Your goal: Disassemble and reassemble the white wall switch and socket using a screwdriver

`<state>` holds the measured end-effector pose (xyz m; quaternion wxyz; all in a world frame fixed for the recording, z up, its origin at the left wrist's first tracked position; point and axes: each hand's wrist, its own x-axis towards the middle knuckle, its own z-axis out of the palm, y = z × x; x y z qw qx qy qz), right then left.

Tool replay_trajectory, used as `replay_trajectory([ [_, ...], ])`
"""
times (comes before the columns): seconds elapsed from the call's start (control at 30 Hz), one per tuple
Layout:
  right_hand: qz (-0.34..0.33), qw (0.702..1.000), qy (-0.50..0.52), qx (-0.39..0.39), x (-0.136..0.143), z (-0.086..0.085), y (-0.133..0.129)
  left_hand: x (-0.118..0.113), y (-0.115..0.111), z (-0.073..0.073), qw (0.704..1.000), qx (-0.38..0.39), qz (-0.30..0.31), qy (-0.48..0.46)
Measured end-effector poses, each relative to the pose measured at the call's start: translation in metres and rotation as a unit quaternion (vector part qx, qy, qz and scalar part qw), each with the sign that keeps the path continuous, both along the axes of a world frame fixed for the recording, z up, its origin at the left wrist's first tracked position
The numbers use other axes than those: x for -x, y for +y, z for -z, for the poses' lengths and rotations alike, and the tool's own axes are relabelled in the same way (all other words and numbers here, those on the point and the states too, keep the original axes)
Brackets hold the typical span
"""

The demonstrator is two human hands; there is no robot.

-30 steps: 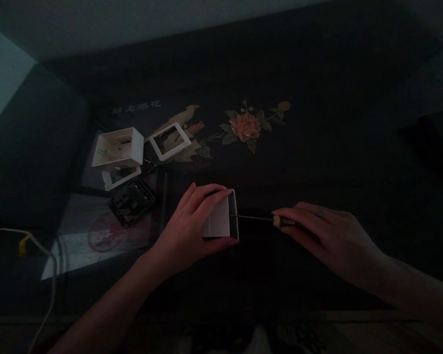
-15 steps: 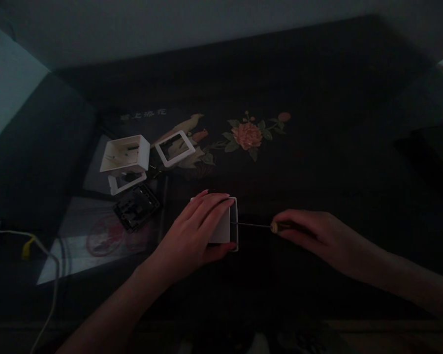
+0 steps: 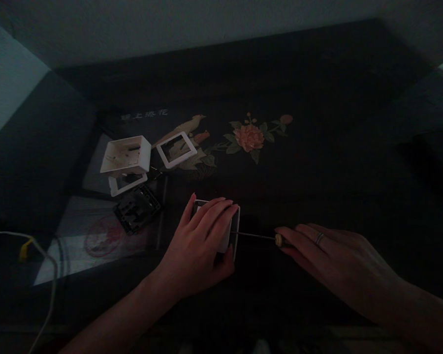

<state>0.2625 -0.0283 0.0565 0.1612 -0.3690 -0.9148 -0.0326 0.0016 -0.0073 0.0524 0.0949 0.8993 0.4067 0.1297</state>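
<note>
My left hand (image 3: 203, 241) is wrapped over a white square wall-switch panel (image 3: 225, 242) on the dark table, its fingers along the far edge and thumb at the near side. The hand covers much of the panel. In my right hand (image 3: 328, 260) is a screwdriver (image 3: 256, 236), gripped by its yellowish handle. Its thin shaft points left, and the tip reaches inside the panel's right rim. What the tip touches is too dark to make out. A ring sits on one finger of the right hand.
Left on the table are a white open box (image 3: 127, 155), two white frames (image 3: 176, 150) (image 3: 127, 184) and a black plastic part (image 3: 137, 209). A white cable (image 3: 55, 275) with a yellow tag (image 3: 25, 250) runs down the left side. A painted flower (image 3: 248, 137) decorates the tabletop.
My right hand has turned over, showing its back and ring, and shifted slightly right and down with the screwdriver. The left hand and panel moved slightly down; its fingers spread more.
</note>
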Motion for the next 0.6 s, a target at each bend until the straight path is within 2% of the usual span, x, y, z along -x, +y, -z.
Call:
replay_trajectory([
  [0.2, 0.064, 0.992, 0.068, 0.085, 0.010, 0.007, -0.008, 0.000, 0.001, 0.002, 1.000, -0.006, -0.003, -0.003],
  [0.3, 0.089, 0.981, 0.102, 0.141, 0.013, 0.008, -0.020, 0.001, -0.001, 0.003, 1.000, -0.003, 0.012, -0.012],
  [0.4, 0.119, 0.967, 0.120, 0.191, 0.012, 0.009, -0.046, -0.001, -0.004, 0.003, 0.998, 0.000, 0.049, -0.032],
  [0.6, 0.178, 0.956, 0.100, 0.211, 0.006, 0.017, -0.116, -0.011, -0.015, 0.002, 0.988, 0.029, 0.143, -0.045],
])
